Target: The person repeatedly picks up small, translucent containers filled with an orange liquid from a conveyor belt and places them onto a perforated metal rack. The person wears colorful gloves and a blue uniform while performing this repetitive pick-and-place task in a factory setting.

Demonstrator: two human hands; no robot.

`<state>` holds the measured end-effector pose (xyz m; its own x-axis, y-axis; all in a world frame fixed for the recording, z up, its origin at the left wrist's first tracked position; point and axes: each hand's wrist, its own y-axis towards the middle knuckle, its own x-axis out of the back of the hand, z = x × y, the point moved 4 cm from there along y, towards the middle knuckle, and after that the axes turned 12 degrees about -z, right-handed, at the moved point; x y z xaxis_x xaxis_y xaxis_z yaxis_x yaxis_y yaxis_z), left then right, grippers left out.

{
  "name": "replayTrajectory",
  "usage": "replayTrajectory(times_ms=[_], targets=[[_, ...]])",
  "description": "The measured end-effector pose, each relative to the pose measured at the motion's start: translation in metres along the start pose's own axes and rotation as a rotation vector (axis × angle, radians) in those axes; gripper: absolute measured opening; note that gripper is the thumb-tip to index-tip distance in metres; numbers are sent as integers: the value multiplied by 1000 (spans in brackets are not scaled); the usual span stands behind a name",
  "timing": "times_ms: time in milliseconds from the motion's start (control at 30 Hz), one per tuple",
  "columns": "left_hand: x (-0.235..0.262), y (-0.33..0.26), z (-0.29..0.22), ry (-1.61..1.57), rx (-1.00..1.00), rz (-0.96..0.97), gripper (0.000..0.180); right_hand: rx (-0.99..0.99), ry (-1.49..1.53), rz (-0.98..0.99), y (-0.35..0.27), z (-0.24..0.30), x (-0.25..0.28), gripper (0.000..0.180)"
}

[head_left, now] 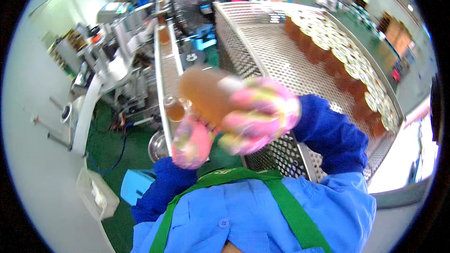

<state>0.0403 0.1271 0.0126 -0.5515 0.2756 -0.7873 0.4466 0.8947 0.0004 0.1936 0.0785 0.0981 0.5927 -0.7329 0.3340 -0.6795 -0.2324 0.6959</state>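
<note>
A jar with brown contents (pixel 206 89) is tilted over the gap between the conveyor and the metal bin, blurred by motion. My right hand (pixel 262 112), in a pink and yellow patterned glove, is closed around its whitish end. My left hand (pixel 191 144), gloved alike, is just below the jar and beside the conveyor belt (pixel 167 68). Its fingers are blurred and partly behind the jar, so I cannot tell whether they touch it. Another brown-filled jar (pixel 175 110) stands on the belt by my left hand, and a further jar (pixel 164 36) is farther along.
On my right, a perforated metal bin (pixel 267 42) holds rows of lidded brown jars (pixel 347 65) along its far right side. A machine with rollers (pixel 117 65) flanks the belt's left. A black fan (pixel 191 7), a metal bowl (pixel 158 146) and a blue stool (pixel 136 185) are nearby.
</note>
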Motion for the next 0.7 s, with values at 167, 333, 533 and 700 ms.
replayTrajectory(times_ms=[167, 333, 533, 700], targets=[[10, 1, 7, -473, 312, 129, 71, -85, 287, 83, 14, 6, -5, 48], [110, 10, 9, 226, -254, -243, 62, -722, -345, 528, -119, -91, 56, 52], [224, 14, 19, 567, -511, -586, 59, -1659, -1150, 1154, -300, -109, 217, 71], [250, 3, 19, 750, -532, -579, 71, -1483, -1354, 1380, -358, -74, 242, 72]])
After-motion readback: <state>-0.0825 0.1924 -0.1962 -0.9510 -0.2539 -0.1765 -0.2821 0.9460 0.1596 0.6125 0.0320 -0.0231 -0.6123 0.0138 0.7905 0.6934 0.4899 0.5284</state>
